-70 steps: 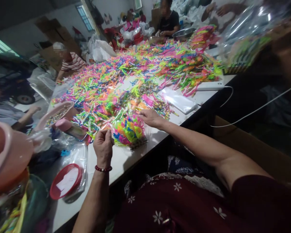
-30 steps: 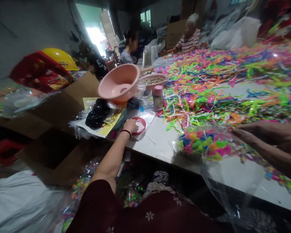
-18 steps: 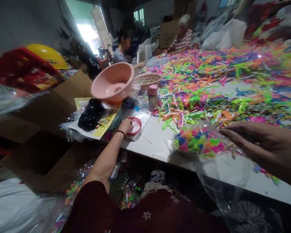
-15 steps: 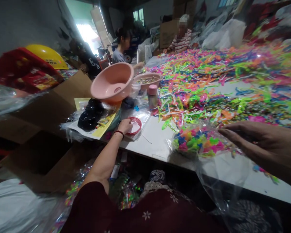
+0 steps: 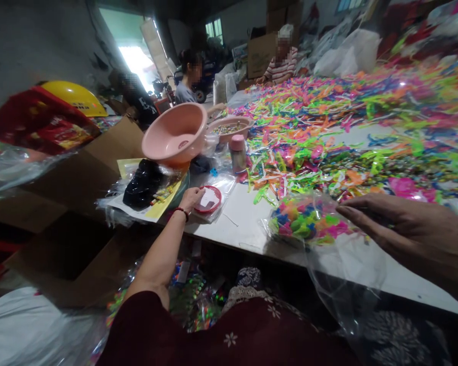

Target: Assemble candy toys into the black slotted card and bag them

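My left hand (image 5: 192, 197) reaches out to a small red mesh dish (image 5: 209, 199) that lies on a clear plastic bag at the table's near-left corner. Its fingers are curled together at the dish's rim, and what they pinch is hidden. A red bead bracelet sits on that wrist. My right hand (image 5: 404, 231) lies with fingers stretched out on a clear plastic bag (image 5: 328, 254). That bag holds a clump of bright plastic pieces (image 5: 305, 221) and hangs over the table's front edge.
Neon plastic strips (image 5: 328, 122) cover the white table (image 5: 244, 223). By the red dish stand a tilted pink basin (image 5: 173, 133), a pink bowl of beads (image 5: 229, 127) and a pink-capped jar (image 5: 237, 152). Cardboard boxes (image 5: 99, 162) stand left. Three people sit at the far end.
My view swung left, and my left hand went from near the filled bag to the red dish. In the last half second it drew back slightly. The white patch in the dish no longer shows.
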Motion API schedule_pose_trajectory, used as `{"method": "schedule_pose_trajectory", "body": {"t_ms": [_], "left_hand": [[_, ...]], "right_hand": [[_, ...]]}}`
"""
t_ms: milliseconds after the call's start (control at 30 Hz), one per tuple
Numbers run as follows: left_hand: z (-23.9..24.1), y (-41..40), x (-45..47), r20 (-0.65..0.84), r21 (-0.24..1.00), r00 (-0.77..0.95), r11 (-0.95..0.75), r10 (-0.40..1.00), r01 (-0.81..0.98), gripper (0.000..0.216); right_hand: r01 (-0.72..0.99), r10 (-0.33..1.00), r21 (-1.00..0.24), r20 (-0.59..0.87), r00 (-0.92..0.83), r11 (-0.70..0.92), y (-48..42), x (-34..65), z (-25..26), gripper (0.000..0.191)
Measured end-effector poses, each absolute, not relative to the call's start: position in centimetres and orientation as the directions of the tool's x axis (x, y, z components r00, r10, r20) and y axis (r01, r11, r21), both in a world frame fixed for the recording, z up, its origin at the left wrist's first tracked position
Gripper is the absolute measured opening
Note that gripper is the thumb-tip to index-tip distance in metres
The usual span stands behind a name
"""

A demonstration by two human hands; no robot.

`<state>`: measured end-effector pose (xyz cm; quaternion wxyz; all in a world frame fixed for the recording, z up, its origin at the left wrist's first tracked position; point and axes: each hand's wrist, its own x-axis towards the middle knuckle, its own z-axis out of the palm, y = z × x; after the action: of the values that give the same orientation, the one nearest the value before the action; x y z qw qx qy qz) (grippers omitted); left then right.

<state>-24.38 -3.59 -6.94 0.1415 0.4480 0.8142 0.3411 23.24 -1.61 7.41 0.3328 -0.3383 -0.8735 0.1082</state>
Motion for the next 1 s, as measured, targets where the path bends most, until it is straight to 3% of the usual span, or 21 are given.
{"method": "schedule_pose_trajectory", "body": {"t_ms": [333, 567, 700, 867, 1000], "left_hand": [[-7.3, -3.1, -23.0, 0.049, 0.719, -0.517, 0.329, 0.855, 0.612, 0.018], [-7.4, -2.4, -24.0, 0.146, 0.698, -0.542, 0.302, 0.828, 0.649, 0.012], [-7.8, -2.5, -24.2, 0.110, 0.757, -0.565, 0.299, 0.818, 0.581, 0.008], [-8.3, -2.7, -24.2, 0.044, 0.850, -0.554, 0.260, 0.831, 0.458, 0.030], [-8.6, -2.6, -24.6, 0.016, 0.877, -0.568, 0.261, 0.823, 0.403, 0.022]], "right_hand": [[0.496, 0.651, -0.422, 0.511, -0.562, 0.759, -1.3, 23.4, 7.0, 0.047], [0.486, 0.635, -0.408, 0.505, -0.585, 0.773, -1.3, 23.4, 7.0, 0.046], [0.490, 0.639, -0.411, 0.503, -0.581, 0.769, -1.3, 23.3, 6.6, 0.041], [0.484, 0.627, -0.398, 0.493, -0.604, 0.779, -0.9, 23.4, 6.0, 0.037], [0.498, 0.636, -0.395, 0.469, -0.613, 0.772, -0.7, 23.6, 5.4, 0.035]]}}
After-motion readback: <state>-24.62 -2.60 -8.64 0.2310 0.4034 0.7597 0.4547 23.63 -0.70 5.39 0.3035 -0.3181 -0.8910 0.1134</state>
